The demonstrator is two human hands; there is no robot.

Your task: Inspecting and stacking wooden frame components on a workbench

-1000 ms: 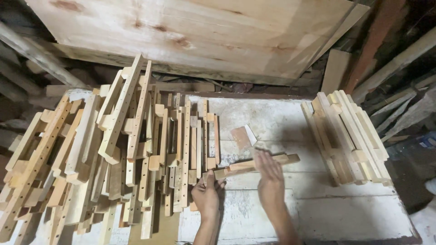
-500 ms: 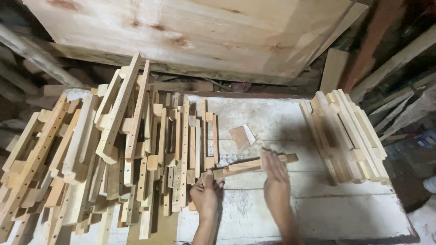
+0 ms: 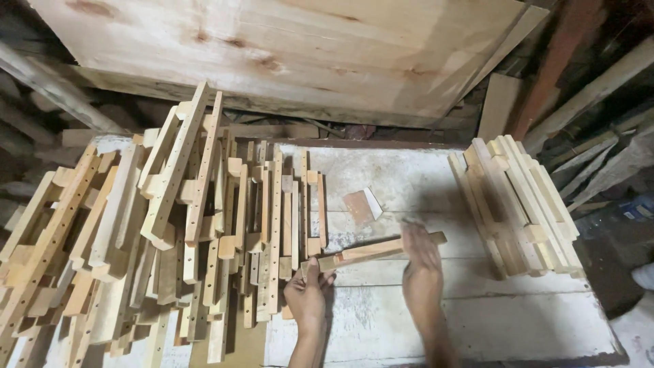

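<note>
You are rubbing a wood stick.
Your left hand point(image 3: 308, 294) grips the stick point(image 3: 381, 250); your right hand point(image 3: 421, 262) lies flat on it. Next, keep the stick steady.

Left hand point(image 3: 306, 294) gripping a wooden strip point(image 3: 381, 250) by its end, right hand point(image 3: 421, 262) flat across it, white workbench point(image 3: 477, 320), drilled slat pile point(image 3: 177, 232) beside.
</note>
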